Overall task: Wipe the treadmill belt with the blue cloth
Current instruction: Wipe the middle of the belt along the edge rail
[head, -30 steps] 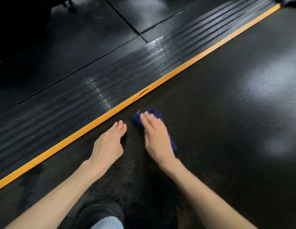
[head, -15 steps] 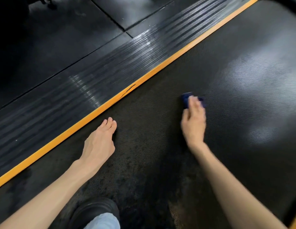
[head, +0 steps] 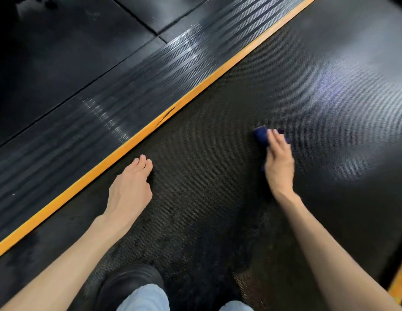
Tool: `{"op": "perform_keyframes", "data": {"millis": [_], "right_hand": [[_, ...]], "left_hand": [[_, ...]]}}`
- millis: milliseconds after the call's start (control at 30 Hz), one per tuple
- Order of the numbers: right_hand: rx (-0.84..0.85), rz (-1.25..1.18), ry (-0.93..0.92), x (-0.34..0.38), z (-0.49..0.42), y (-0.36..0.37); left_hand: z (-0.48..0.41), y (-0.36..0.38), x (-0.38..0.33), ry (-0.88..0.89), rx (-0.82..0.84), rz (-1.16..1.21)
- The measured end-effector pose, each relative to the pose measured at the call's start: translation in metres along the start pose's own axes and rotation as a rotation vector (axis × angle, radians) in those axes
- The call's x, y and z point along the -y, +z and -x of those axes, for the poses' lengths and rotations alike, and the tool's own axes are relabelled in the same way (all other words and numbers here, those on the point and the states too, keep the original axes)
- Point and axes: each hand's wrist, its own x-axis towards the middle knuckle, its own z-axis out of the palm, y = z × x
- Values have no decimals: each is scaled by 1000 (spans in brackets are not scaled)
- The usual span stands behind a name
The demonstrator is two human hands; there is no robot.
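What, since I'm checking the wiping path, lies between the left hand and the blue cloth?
Only bare belt between left hand and cloth, in the head view.

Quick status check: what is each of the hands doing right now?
Left hand: open, fingers straight, resting on the treadmill belt, holding nothing.
Right hand: open, straight fingers pressing the blue cloth onto the belt.

Dim scene, soft white glare on treadmill belt (head: pixel 330 86), motion-blurred blue cloth (head: pixel 261 134), wide-angle bending at edges.
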Motion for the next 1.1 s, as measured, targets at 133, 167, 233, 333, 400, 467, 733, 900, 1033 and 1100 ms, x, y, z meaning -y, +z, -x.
{"op": "perform_keyframes", "data": {"millis": [133, 167, 233, 333, 400, 467, 733, 900, 1033, 1100], "right_hand": [[-40, 13, -60, 58, 40, 22], [35, -9, -197, 78, 66, 30], [232, -63, -454, 109, 117, 40], [433, -106, -744, 102, 139, 43], [410, -86, -767, 77, 108, 41], [250, -44, -558, 49, 69, 32], [-58, 30, -75, 56, 48, 23], [336, -117, -565, 118, 143, 52], [305, -80, -596, 78, 106, 39], [119, -38, -354, 42, 70, 26]], "left_hand": [[3, 4, -3, 1, -2, -34], [3, 4, -4, -1, 3, -44], [3, 4, -4, 5, 7, -63], [5, 5, -4, 15, -1, -85], [5, 3, -4, 15, -7, -79], [6, 2, -4, 13, -23, -68], [3, 8, -9, 6, -10, -92], [1, 4, -11, -18, 37, -102], [5, 2, -11, -26, 25, -72], [5, 2, -11, -27, 3, -35]]}}
